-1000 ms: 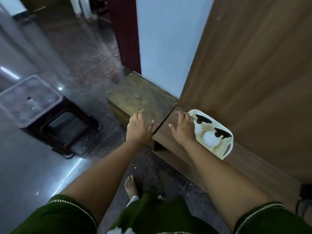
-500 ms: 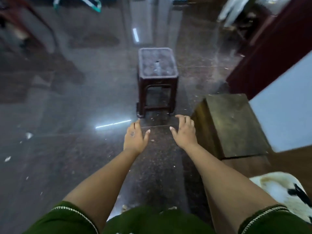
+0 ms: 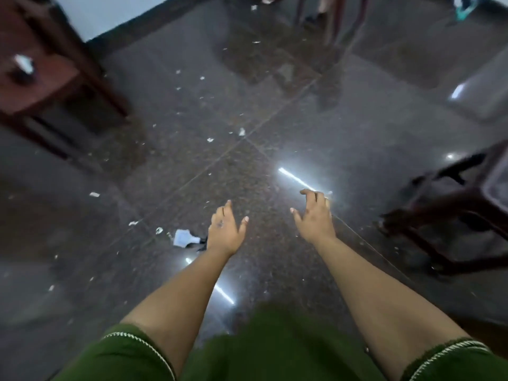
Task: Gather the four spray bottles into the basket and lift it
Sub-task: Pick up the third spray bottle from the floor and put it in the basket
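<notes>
A white spray bottle [image 3: 182, 237] with a black trigger head lies on its side on the dark floor, just left of my left hand [image 3: 225, 229]. That hand hovers open above the floor with nothing in it. My right hand [image 3: 313, 215] is also open and holds nothing, its fingers curled a little. On the reddish table at the upper left sits a small white and dark object [image 3: 23, 66], too blurred to identify. The basket is out of view.
A reddish wooden table [image 3: 46, 86] stands at the upper left. A dark stool [image 3: 450, 213] stands at the right edge. Furniture legs [image 3: 332, 20] rise at the top. Several paper scraps [image 3: 241, 131] lie scattered over the shiny dark floor [image 3: 275, 119].
The view has swung left, away from the bench and basket, across the stool to open floor. The basket has left the frame and a spray bottle on the floor has appeared. Both hands stay open.
</notes>
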Demonstrator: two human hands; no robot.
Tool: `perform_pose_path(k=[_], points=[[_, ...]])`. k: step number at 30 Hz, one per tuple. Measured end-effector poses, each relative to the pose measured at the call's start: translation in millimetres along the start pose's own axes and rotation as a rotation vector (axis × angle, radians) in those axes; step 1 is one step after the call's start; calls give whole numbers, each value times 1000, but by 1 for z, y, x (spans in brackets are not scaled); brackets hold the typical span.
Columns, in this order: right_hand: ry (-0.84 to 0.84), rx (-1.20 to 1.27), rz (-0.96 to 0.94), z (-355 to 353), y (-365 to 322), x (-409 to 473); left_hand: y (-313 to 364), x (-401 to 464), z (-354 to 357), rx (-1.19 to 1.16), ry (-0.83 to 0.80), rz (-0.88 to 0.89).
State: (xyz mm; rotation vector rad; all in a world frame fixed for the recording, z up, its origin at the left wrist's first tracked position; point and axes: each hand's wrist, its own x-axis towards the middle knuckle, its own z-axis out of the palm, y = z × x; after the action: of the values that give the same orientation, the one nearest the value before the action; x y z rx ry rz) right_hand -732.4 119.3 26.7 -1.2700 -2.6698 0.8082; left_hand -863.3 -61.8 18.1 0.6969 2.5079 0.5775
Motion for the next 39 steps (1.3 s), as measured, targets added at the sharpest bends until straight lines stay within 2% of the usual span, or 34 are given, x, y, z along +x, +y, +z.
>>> perform_pose_path(k=[5, 12, 16, 23, 26, 32, 36, 39], points=[[-198, -24, -191, 60, -77, 36, -82, 2, -25, -136, 70, -280], [-462, -110, -386, 152, -137, 74, -165, 23, -29, -208, 161, -550], [-589, -173, -436, 212, -146, 89, -211, 38, -12, -229, 176, -669], [-715, -303, -421, 342, -124, 114, -307, 81, 53, -219, 86, -837], [-740, -354, -388, 409, -111, 123, -354, 113, 84, -210, 47, -833], [-802, -508, -451, 529, -79, 133, -433, 173, 142, -162, -7, -777], [-834, -418, -289, 596, -58, 136, -471, 201, 190, -73, -63, -671], [-909, -340, -133, 637, -47, 139, -492, 216, 222, -54, -89, -662]])
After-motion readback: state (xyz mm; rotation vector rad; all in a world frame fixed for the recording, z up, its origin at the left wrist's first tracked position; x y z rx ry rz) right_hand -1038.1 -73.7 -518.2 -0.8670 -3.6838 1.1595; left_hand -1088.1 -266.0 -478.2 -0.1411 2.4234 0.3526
